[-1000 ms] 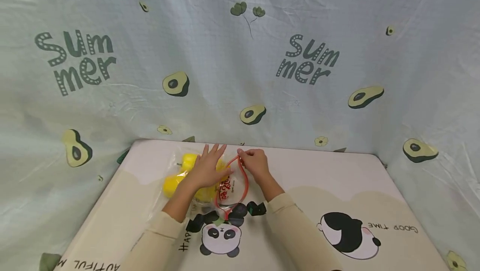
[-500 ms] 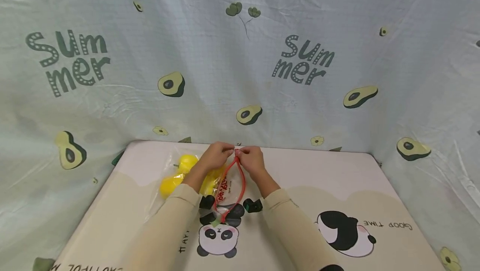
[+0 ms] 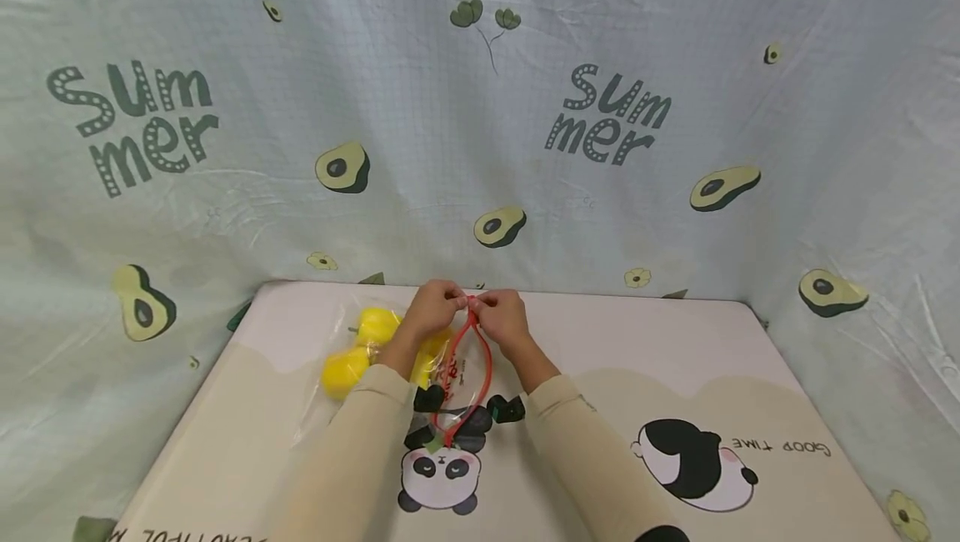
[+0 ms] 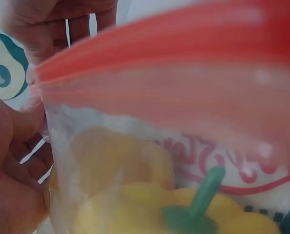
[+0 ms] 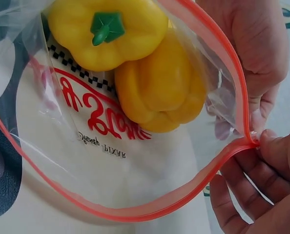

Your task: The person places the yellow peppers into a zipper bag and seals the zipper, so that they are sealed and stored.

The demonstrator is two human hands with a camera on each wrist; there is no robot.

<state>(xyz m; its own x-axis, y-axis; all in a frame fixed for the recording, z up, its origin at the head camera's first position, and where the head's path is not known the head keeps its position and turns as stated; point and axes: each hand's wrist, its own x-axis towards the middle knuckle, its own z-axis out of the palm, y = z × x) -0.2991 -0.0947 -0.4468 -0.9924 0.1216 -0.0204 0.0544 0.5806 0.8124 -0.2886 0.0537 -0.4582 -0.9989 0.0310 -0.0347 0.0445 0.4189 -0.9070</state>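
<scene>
A clear zip bag (image 5: 135, 217) with a red zip edge lies on the table, its mouth spread into a loop. Inside it are several yellow bell peppers; one bell pepper (image 5: 111, 29) shows a green stem, and another bell pepper (image 5: 159, 83) lies against it. Both hands meet at the bag's far corner. My left hand (image 3: 433, 310) pinches the zip's end there, and my right hand (image 3: 504, 321) pinches it right beside. Past the fingers, the two red strips stand apart along most of their length. Red lettering shows through the plastic.
The table (image 3: 600, 342) has a pale cover printed with pandas and words. Behind it hangs a light curtain (image 3: 420, 108) with avocado prints, close to the far edge where the hands are. Dark shiny pieces (image 3: 506, 409) lie by the bag's near end.
My left hand has moved from lying spread over the peppers to the bag's far corner, where it now pinches the zip beside my right hand. My right hand has stayed at that corner.
</scene>
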